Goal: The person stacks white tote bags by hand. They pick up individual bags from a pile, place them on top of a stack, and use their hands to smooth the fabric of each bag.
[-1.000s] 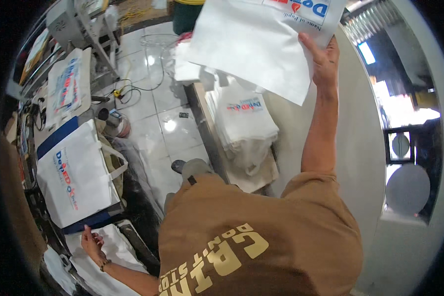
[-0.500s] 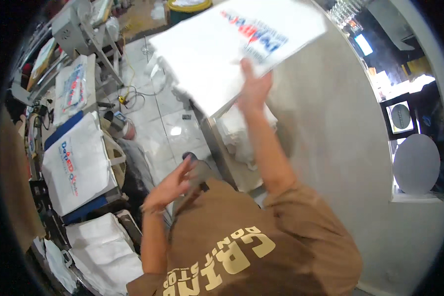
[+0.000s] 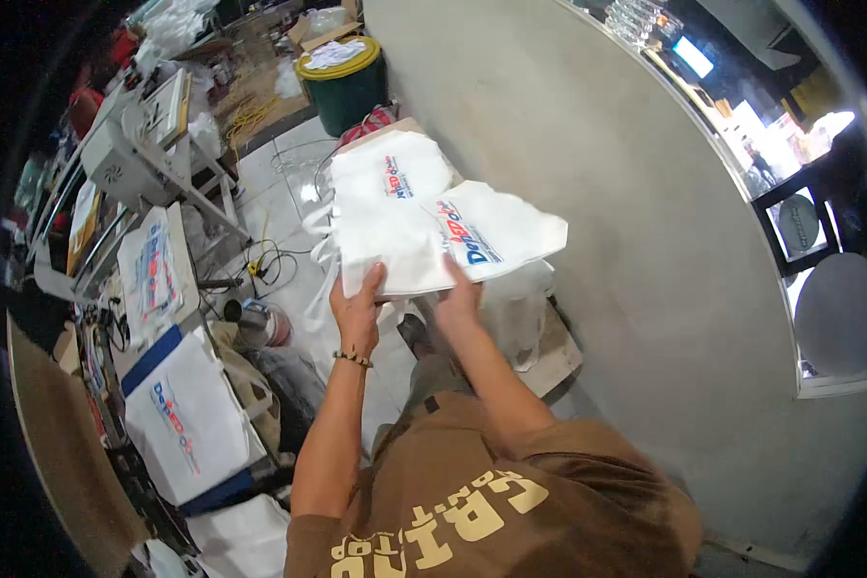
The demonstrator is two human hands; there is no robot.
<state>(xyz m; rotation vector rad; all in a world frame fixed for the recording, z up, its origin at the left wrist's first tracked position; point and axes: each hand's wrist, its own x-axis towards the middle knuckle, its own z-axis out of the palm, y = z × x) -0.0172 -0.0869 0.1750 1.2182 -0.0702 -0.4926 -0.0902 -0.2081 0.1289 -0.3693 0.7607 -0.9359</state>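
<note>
Plainly, both of the person's hands are on one white tote bag, which lies straight ahead of them, on the far side from the body. The left hand has its grip closed on the near edge, thumb on top; the right hand, a little blurred, grips the same edge further right, its thumb also over the cloth. What the hands do underneath is hidden. From that edge the bag's longer side seems to run left to right, its right corner reaching well past the right hand, the cloth humped there rather than flat. The blue-and-red print sits just beyond the right thumb, so the right hand is nearer to it; strap handles poke out on the left, nearer the left hand. Just behind lies a second printed tote, and from where I stand I can't tell exactly where the two part or overlap. Beyond the right forearm, more white bags rest on a low table beside the grey wall.
</note>
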